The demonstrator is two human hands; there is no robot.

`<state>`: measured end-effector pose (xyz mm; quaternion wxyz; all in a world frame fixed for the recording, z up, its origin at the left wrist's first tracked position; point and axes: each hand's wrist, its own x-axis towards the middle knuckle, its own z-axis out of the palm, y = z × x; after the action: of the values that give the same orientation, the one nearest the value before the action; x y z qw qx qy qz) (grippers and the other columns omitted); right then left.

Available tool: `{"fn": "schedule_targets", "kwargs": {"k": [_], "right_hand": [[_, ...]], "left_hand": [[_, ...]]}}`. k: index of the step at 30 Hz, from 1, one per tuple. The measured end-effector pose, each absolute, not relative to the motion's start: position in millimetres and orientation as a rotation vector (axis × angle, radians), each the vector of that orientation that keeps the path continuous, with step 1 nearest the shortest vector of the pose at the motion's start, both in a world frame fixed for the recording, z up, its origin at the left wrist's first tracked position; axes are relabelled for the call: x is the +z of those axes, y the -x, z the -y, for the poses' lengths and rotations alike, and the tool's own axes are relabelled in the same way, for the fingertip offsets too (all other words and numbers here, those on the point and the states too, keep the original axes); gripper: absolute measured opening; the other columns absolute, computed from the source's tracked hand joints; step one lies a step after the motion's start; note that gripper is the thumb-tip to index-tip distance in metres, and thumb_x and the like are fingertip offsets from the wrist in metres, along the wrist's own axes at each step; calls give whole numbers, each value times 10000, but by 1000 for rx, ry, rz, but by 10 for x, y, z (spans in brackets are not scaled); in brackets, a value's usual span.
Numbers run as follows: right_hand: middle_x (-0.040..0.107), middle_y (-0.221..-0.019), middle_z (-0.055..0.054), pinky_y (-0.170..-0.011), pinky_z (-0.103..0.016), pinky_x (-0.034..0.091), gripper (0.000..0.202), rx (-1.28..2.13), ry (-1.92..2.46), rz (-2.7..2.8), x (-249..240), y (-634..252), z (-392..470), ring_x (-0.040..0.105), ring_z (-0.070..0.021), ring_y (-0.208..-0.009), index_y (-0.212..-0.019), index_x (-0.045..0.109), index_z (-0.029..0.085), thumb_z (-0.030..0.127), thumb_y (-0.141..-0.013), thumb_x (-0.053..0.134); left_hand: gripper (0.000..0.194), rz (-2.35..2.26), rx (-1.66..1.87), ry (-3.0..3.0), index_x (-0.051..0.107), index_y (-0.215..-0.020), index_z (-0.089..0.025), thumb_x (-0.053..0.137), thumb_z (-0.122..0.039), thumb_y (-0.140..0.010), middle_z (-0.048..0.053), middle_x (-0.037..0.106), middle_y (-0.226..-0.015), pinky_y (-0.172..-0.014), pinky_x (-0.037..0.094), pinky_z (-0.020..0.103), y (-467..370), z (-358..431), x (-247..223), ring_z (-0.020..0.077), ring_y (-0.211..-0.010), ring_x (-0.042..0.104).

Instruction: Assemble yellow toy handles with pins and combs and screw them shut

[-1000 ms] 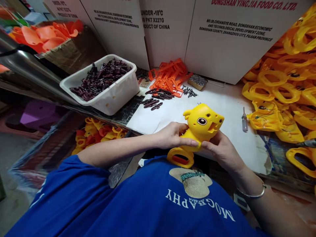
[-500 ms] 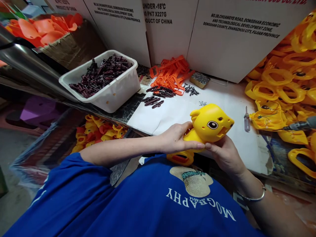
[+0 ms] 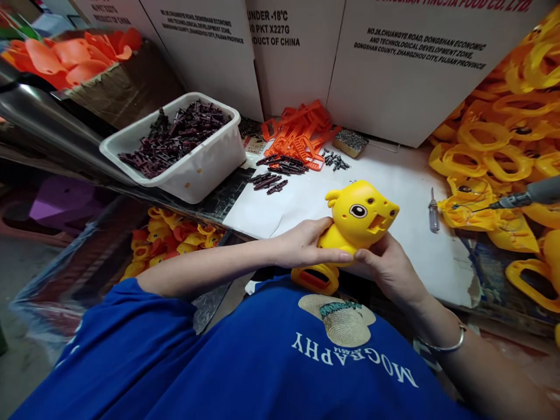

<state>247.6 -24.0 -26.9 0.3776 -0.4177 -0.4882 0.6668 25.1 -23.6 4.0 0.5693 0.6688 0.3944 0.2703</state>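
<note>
A yellow plastic toy duck [image 3: 354, 219] is held up between both hands in front of my body, its head facing right with a square opening where a beak would sit. My left hand [image 3: 310, 244] is closed round its left side, thumb along the lower body. On the other side my right hand [image 3: 387, 265] grips it, the thumb tip nearly meeting the left thumb. Parts of the right fingers are hidden behind the toy. An oval yellow ring-shaped part [image 3: 317, 277] shows beneath the duck, close to my shirt.
A white tub [image 3: 214, 157] of dark plastic parts stands at the left. Orange frames [image 3: 301, 131], dark pins [image 3: 269, 182] and a box of screws [image 3: 350, 142] lie on the white worktop. At the right are a screwdriver [image 3: 433, 213], a power driver [image 3: 534, 192] and piled yellow shells [image 3: 485, 137].
The duck has turned slightly in my hands, showing more of its front opening. In the picture, it and both hands sit a little further left.
</note>
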Motion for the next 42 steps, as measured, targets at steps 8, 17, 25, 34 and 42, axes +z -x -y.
{"fn": "schedule_targets", "kwargs": {"k": [8, 17, 25, 34, 42], "right_hand": [[788, -1253, -108, -1007, -472, 634, 544, 1803, 1069, 1272, -228, -2533, 261, 755, -335, -1149, -1161, 728, 224, 423, -704, 945], [787, -1261, -84, -1026, -476, 624, 464, 1777, 1010, 1225, -297, -2521, 357, 741, -348, -1177, -1160, 752, 236, 380, -749, 912], [787, -1250, -99, -1029, -477, 609, 565, 1747, 1120, 1214, -347, -2528, 234, 735, -337, -1176, -1152, 719, 234, 476, -690, 937], [765, -1258, -113, -1005, -478, 611, 715, 1629, 1093, 1314, -136, -2459, -31, 744, -273, -1133, -1390, 585, 262, 732, -860, 686], [565, -1549, -175, -1172, -499, 497, 1097, 1365, 878, 1600, 114, -2324, -138, 575, -331, -1407, -1612, 325, 265, 736, -742, 799]], "left_hand": [[650, -892, 678, -1429, 630, -1290, -145, 866, -452, -768, 170, 726, -1252, -982, 556, 490, -248, 250, -13, 329, -1130, 700], [642, -937, 795, -1321, 661, -1161, -161, 943, -425, -649, 101, 750, -1106, -908, 540, 435, -370, 315, -64, 283, -1009, 694], [629, -883, 748, -1255, 630, -1238, -145, 901, -403, -731, 146, 734, -1228, -986, 536, 459, -375, 239, -85, 309, -1135, 686], [795, -630, 800, -682, 700, -1199, -153, 935, -623, -603, 131, 789, -1113, -824, 593, 322, -200, 35, -329, 233, -917, 752], [692, -783, 1016, -1103, 625, -1286, -164, 907, -445, -720, 154, 732, -1295, -984, 557, 378, -283, 204, -253, 299, -1159, 707]]}}
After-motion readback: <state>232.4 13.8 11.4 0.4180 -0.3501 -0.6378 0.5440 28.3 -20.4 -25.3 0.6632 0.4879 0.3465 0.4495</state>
